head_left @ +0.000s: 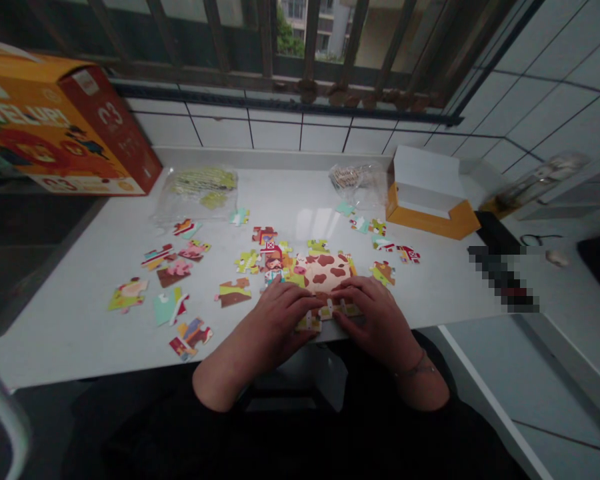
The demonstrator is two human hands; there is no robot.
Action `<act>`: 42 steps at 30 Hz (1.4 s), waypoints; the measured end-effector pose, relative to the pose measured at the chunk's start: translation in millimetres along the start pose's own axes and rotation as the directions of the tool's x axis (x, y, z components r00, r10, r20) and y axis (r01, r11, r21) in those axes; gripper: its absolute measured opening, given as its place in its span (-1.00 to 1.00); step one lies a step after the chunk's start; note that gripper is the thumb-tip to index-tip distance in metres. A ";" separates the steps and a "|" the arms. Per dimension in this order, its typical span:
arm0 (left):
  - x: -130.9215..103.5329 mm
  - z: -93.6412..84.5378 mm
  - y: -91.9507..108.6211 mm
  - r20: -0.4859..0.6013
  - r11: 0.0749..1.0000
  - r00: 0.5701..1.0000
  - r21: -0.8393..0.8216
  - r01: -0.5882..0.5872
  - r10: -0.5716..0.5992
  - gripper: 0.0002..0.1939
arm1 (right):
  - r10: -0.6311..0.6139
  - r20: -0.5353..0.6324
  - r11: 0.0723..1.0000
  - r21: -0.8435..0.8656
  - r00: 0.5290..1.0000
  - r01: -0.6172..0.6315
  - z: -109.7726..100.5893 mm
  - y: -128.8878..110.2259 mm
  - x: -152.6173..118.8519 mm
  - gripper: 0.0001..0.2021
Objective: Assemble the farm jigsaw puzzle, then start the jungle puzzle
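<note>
A partly joined jigsaw puzzle [324,268] lies near the table's front edge, showing a brown-spotted cow, a figure with a moustache and a red barn. Along its lower edge runs a row of fence puzzle pieces [309,323]. My left hand [285,311] rests at the lower left, its fingers above and thumb below a fence piece. From the other side, my right hand [373,311] closes fingers and thumb around the fence piece at the lower right. The fingers partly cover these pieces. Loose puzzle pieces [234,292] lie to the left, with several more puzzle pieces [383,272] to the right.
A large orange box [105,127] stands at the back left beside a clear plastic bag [200,190] of green pieces. Farther right are another plastic bag [363,185], an open white-and-orange box [425,193] and a dark, pixelated object [503,277]. A barred window rises behind.
</note>
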State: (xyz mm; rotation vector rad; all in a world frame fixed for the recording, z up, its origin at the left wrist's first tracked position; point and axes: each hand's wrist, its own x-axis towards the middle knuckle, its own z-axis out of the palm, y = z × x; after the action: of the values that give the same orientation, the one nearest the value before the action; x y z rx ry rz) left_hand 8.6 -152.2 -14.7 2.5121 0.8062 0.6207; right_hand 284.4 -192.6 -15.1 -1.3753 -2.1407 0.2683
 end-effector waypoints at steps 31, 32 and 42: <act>6.8 -1.6 4.4 -0.043 0.995 0.997 0.074 0.067 -0.064 -0.71 | 0.003 0.004 1.000 -0.017 1.000 -0.002 0.2 1.4 -0.4 -0.74; 6.6 -2.2 4.8 -0.043 0.995 0.997 0.073 0.070 -0.067 -0.72 | 0.001 0.004 1.000 -0.015 1.000 -0.001 0.0 1.5 -0.4 -0.74; 5.0 -3.1 4.2 -0.116 0.998 0.992 0.034 0.047 -0.043 -0.69 | 0.005 0.011 1.000 -0.010 1.000 -0.005 -1.4 0.0 0.2 -0.73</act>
State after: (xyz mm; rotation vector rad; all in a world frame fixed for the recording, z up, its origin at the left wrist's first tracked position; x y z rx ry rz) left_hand 12.5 -151.4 -8.7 2.5024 0.9209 0.7471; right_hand 285.1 -192.6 -13.9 -1.3880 -2.1511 0.2678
